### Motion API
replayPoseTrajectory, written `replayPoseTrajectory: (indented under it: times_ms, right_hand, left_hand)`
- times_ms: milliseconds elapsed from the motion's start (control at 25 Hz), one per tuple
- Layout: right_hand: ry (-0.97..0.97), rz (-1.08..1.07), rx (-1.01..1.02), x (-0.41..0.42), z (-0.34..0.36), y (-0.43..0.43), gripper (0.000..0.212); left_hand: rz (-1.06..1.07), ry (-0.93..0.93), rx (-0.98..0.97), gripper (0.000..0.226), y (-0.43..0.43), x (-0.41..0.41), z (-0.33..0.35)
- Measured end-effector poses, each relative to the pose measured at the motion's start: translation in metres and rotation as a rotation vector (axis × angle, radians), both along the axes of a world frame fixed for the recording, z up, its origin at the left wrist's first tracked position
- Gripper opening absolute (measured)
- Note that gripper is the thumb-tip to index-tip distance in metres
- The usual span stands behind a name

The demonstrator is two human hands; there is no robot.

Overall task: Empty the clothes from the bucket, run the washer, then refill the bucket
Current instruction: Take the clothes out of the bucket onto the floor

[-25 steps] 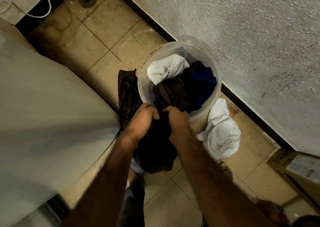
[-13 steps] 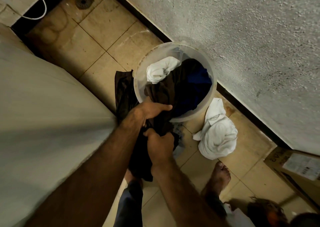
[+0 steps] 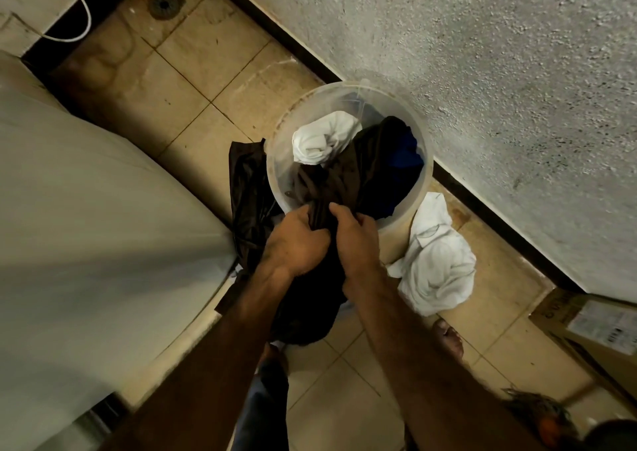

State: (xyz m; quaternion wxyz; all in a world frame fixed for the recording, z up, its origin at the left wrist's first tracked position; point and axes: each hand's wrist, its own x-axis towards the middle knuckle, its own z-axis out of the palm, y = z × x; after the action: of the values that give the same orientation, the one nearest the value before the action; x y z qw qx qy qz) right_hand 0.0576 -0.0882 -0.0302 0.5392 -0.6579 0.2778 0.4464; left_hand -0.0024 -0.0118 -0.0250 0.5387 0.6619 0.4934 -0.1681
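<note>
Gripping one dark brown garment (image 3: 344, 178) with both hands at the near rim of the translucent bucket (image 3: 275, 171). Left hand (image 3: 293, 240) and right hand (image 3: 355, 240) sit side by side, fingers curled tight into bunched cloth, knuckles nearly touching. The garment's upper part lies in the bucket; its lower part hangs over the rim, below the hands.

The bucket stands on the tiled floor (image 3: 206, 71) against the rough wall (image 3: 482, 71). Inside: a balled white cloth (image 3: 320, 143) at the far left and a blue garment (image 3: 403, 161) at the right. Out on the floor: a dark garment (image 3: 244, 188) touching the bucket's left side and a white garment (image 3: 434, 271) just beside its right. The pale curved body at left (image 3: 86, 226) is likely the washer; lid not visible.

Step in hand, judged: emptying the bucket, partway, with several items left inside. Next move calls for lifting the brown piece clear of the rim without dragging the bucket over or snagging the white cloth lying against it, then dropping it aside or taking it to the washer.
</note>
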Motion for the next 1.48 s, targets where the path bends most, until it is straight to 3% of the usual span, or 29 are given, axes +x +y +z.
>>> replayPoseTrajectory:
  times_ms: [200, 480, 600, 720, 840, 920, 1120, 1240, 1360, 1480]
  right_hand:
    - [0.031, 0.081, -0.048, 0.019, -0.018, 0.014, 0.085]
    - [0.120, 0.302, -0.109, 0.024, -0.023, 0.015, 0.058]
    - [0.063, 0.272, -0.118, 0.024, -0.028, 0.014, 0.058]
    - [0.039, 0.137, -0.094, 0.023, -0.023, 0.007, 0.049]
    - [0.086, 0.074, -0.025, 0.019, -0.017, -0.001, 0.043]
    - [0.104, 0.082, -0.004, 0.008, -0.010, -0.005, 0.037]
    - [0.129, 0.146, 0.094, -0.042, -0.004, -0.022, 0.019]
    - [0.183, 0.250, 0.102, -0.056, -0.009, -0.029, 0.015]
    - [0.233, 0.349, 0.116, -0.062, -0.009, -0.034, 0.021]
    - [0.228, 0.435, 0.130, -0.065, -0.014, -0.039, 0.024]
  left_hand:
    - [-0.184, 0.018, 0.099, 0.028, -0.021, -0.018, 0.024]
    - [-0.207, 0.009, 0.110, 0.030, -0.033, -0.039, 0.047]
    - [-0.053, -0.004, -0.021, 0.023, -0.031, -0.041, 0.049]
    - [0.217, 0.000, -0.213, 0.050, -0.023, -0.040, 0.044]
    - [0.375, -0.089, -0.486, 0.081, -0.006, -0.034, 0.026]
    - [0.450, -0.135, -0.556, 0.094, 0.004, -0.026, 0.014]
    - [0.339, -0.119, -0.344, 0.093, 0.005, 0.001, 0.002]
    - [0.281, -0.013, -0.123, 0.110, 0.003, -0.003, -0.028]
    - [0.187, 0.124, 0.036, 0.079, 0.006, -0.019, -0.030]
    - [0.219, 0.229, 0.002, 0.048, 0.002, -0.032, -0.024]
